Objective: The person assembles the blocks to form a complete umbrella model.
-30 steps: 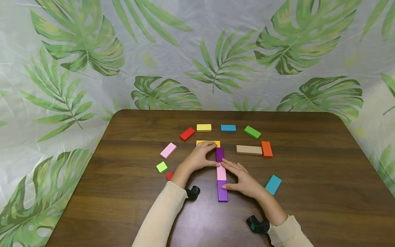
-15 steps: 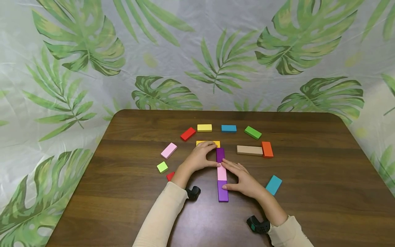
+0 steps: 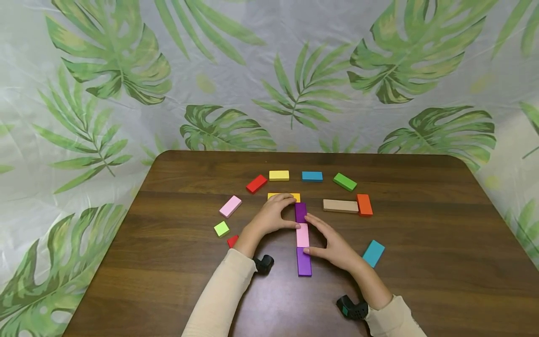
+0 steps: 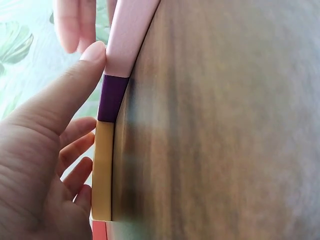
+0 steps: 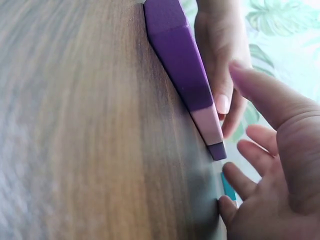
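A column of blocks lies flat on the wooden table: a dark purple block, a pink block and a brighter purple block, end to end. Across its far end lies a yellow-orange block, partly covered by my left hand. That hand's thumb tip rests at the pink block's edge near the dark purple joint, its fingers over the yellow-orange block. My right hand spreads along the column's right side, thumb at the bright purple block, fingertips beside the dark purple one. Neither hand grips a block.
An arc of blocks surrounds the hands: red, yellow, blue, green, orange, light blue, pink and lime. A tan plank touches the orange block. Another red block is partly hidden by the left wrist.
My right fingers have lifted slightly away from the pink block and spread apart, the thumb rising a little along the bright purple block. My left hand and the blocks stay where they were.
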Demonstrator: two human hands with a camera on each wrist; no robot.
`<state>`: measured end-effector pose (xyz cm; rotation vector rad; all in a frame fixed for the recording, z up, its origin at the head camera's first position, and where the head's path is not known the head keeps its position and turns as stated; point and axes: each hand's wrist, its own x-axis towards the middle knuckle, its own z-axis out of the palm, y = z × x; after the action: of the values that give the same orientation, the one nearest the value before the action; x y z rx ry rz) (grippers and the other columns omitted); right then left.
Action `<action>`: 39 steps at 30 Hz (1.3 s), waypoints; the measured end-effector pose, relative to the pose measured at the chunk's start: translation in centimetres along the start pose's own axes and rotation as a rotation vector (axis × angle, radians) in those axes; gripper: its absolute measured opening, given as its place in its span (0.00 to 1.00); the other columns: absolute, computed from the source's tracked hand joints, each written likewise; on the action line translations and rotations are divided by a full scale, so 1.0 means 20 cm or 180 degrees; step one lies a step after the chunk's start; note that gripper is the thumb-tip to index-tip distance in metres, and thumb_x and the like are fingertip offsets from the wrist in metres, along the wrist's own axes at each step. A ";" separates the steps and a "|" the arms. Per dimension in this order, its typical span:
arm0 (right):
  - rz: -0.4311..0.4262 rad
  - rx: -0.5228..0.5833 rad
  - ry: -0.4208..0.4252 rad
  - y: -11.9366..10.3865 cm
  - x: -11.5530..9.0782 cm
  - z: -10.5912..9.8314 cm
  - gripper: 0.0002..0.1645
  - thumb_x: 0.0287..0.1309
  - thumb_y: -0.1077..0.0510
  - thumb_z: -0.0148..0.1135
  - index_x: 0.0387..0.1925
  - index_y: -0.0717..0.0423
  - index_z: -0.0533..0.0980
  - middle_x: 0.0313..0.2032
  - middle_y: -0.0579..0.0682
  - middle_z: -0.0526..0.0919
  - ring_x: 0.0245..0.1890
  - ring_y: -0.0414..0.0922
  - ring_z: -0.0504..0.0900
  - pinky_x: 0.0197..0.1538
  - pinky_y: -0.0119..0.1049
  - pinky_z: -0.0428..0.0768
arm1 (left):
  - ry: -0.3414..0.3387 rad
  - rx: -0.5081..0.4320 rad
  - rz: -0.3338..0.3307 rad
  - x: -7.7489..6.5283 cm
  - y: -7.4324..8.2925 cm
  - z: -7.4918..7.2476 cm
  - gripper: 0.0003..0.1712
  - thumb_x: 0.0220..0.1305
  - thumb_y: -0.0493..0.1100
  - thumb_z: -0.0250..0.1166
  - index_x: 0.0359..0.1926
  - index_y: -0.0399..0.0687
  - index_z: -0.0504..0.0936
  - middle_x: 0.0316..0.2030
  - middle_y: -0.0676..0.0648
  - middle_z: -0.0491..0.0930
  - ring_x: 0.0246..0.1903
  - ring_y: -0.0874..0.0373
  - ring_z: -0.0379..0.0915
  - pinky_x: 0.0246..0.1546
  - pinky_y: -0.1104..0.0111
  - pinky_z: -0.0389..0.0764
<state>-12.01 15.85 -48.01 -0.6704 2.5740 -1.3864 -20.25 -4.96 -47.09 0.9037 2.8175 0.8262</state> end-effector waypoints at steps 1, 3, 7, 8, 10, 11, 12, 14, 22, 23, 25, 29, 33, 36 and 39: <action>0.0028 0.0039 0.0061 0.00 0.00 0.00 0.47 0.47 0.47 0.67 0.66 0.52 0.56 0.66 0.49 0.55 0.65 0.51 0.51 0.60 0.56 0.50 | 0.0005 -0.0013 -0.0002 0.00 0.00 0.00 0.43 0.42 0.61 0.69 0.58 0.45 0.70 0.59 0.47 0.64 0.60 0.54 0.55 0.59 0.63 0.56; 0.0065 0.0084 0.0206 -0.01 0.00 -0.01 0.46 0.47 0.48 0.67 0.66 0.52 0.56 0.65 0.50 0.57 0.64 0.51 0.52 0.60 0.55 0.52 | 0.0013 -0.0027 -0.0004 0.00 0.00 0.00 0.43 0.42 0.61 0.70 0.58 0.46 0.70 0.59 0.47 0.64 0.60 0.54 0.55 0.59 0.63 0.56; 0.0125 0.0087 0.0496 -0.01 0.01 -0.03 0.46 0.47 0.48 0.67 0.65 0.53 0.57 0.63 0.52 0.59 0.63 0.52 0.54 0.60 0.56 0.53 | 0.0032 -0.0046 -0.0011 0.00 -0.01 0.01 0.43 0.42 0.61 0.70 0.58 0.46 0.71 0.59 0.47 0.64 0.60 0.54 0.55 0.59 0.63 0.56; 0.0141 0.0074 0.0561 -0.01 0.01 -0.04 0.46 0.47 0.48 0.67 0.65 0.53 0.57 0.63 0.53 0.59 0.63 0.52 0.55 0.59 0.56 0.53 | 0.0031 -0.0056 -0.0015 0.00 -0.01 0.01 0.43 0.42 0.61 0.70 0.58 0.46 0.71 0.59 0.46 0.64 0.60 0.54 0.55 0.59 0.63 0.56; 0.0175 0.0086 0.0666 -0.01 0.01 -0.05 0.45 0.47 0.49 0.67 0.65 0.53 0.57 0.63 0.53 0.59 0.63 0.52 0.55 0.59 0.57 0.53 | 0.0019 -0.0066 -0.0025 0.00 -0.01 0.01 0.43 0.42 0.60 0.70 0.58 0.46 0.71 0.59 0.47 0.64 0.60 0.54 0.54 0.59 0.63 0.56; 0.0189 0.0081 0.0709 -0.01 0.01 -0.06 0.45 0.47 0.49 0.67 0.65 0.52 0.57 0.63 0.53 0.60 0.62 0.52 0.56 0.59 0.57 0.54 | 0.0008 -0.0072 -0.0032 0.00 -0.01 0.01 0.43 0.42 0.60 0.70 0.58 0.47 0.71 0.60 0.47 0.64 0.60 0.54 0.54 0.59 0.63 0.56; 0.0200 0.0066 0.0747 -0.01 0.02 -0.07 0.45 0.47 0.49 0.67 0.65 0.53 0.57 0.63 0.53 0.60 0.62 0.53 0.56 0.59 0.57 0.54 | 0.0002 -0.0081 -0.0036 0.00 -0.01 0.01 0.43 0.42 0.60 0.70 0.58 0.47 0.71 0.60 0.47 0.64 0.60 0.54 0.54 0.59 0.63 0.56; 0.0225 0.0047 0.0818 0.00 0.02 -0.09 0.45 0.47 0.49 0.67 0.64 0.52 0.57 0.62 0.52 0.60 0.62 0.52 0.57 0.59 0.57 0.54 | -0.0002 -0.0086 -0.0037 0.00 -0.01 0.01 0.42 0.42 0.60 0.70 0.58 0.47 0.71 0.59 0.47 0.64 0.60 0.54 0.54 0.59 0.63 0.56; 0.0288 -0.0002 0.0977 0.05 0.04 -0.17 0.45 0.47 0.51 0.67 0.64 0.54 0.57 0.62 0.56 0.61 0.62 0.55 0.56 0.58 0.59 0.54 | 0.0008 -0.0071 -0.0041 0.00 -0.02 0.01 0.42 0.42 0.61 0.70 0.57 0.47 0.71 0.60 0.47 0.64 0.61 0.55 0.54 0.60 0.64 0.55; 0.0293 -0.0003 0.1001 0.05 0.04 -0.18 0.45 0.47 0.50 0.67 0.64 0.54 0.58 0.62 0.56 0.61 0.62 0.56 0.56 0.58 0.59 0.54 | 0.0010 -0.0069 -0.0039 0.00 -0.02 0.01 0.42 0.41 0.61 0.70 0.57 0.47 0.71 0.60 0.47 0.64 0.61 0.55 0.54 0.60 0.64 0.55; 0.0297 -0.0016 0.1025 0.07 0.04 -0.20 0.45 0.47 0.50 0.67 0.64 0.54 0.57 0.61 0.56 0.61 0.61 0.57 0.56 0.57 0.60 0.55 | 0.0006 -0.0061 -0.0042 0.00 -0.02 0.01 0.43 0.41 0.61 0.70 0.58 0.47 0.71 0.60 0.47 0.63 0.60 0.55 0.54 0.60 0.64 0.55; 0.0331 -0.0040 0.1054 0.10 0.04 -0.24 0.44 0.47 0.50 0.67 0.64 0.54 0.58 0.61 0.57 0.62 0.61 0.58 0.56 0.56 0.61 0.55 | 0.0016 -0.0053 -0.0027 0.00 -0.02 0.02 0.43 0.42 0.61 0.70 0.58 0.47 0.71 0.60 0.47 0.63 0.60 0.54 0.54 0.59 0.64 0.55; 0.0375 -0.0060 0.1079 0.13 0.03 -0.26 0.44 0.47 0.51 0.67 0.64 0.54 0.58 0.60 0.60 0.63 0.61 0.60 0.56 0.56 0.61 0.55 | 0.0029 -0.0055 -0.0001 0.00 -0.02 0.02 0.42 0.42 0.61 0.70 0.58 0.47 0.71 0.59 0.47 0.64 0.60 0.54 0.54 0.59 0.63 0.55; 0.0383 -0.0069 0.1109 0.15 0.03 -0.28 0.44 0.47 0.52 0.67 0.64 0.55 0.58 0.60 0.60 0.63 0.61 0.60 0.56 0.56 0.61 0.55 | 0.0040 -0.0069 0.0012 0.00 -0.02 0.02 0.42 0.42 0.61 0.70 0.57 0.47 0.71 0.59 0.47 0.64 0.60 0.54 0.55 0.59 0.63 0.55; 0.0373 -0.0088 0.1122 0.17 0.04 -0.30 0.44 0.47 0.53 0.67 0.64 0.56 0.58 0.60 0.60 0.62 0.61 0.60 0.55 0.56 0.61 0.55 | 0.0035 -0.0096 0.0009 0.00 -0.02 0.01 0.42 0.42 0.61 0.70 0.57 0.47 0.71 0.59 0.47 0.64 0.60 0.54 0.54 0.59 0.64 0.55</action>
<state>-15.63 21.63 -47.29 -0.2915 2.8456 -1.5522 -20.37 -5.10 -47.55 0.9019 2.8058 0.8742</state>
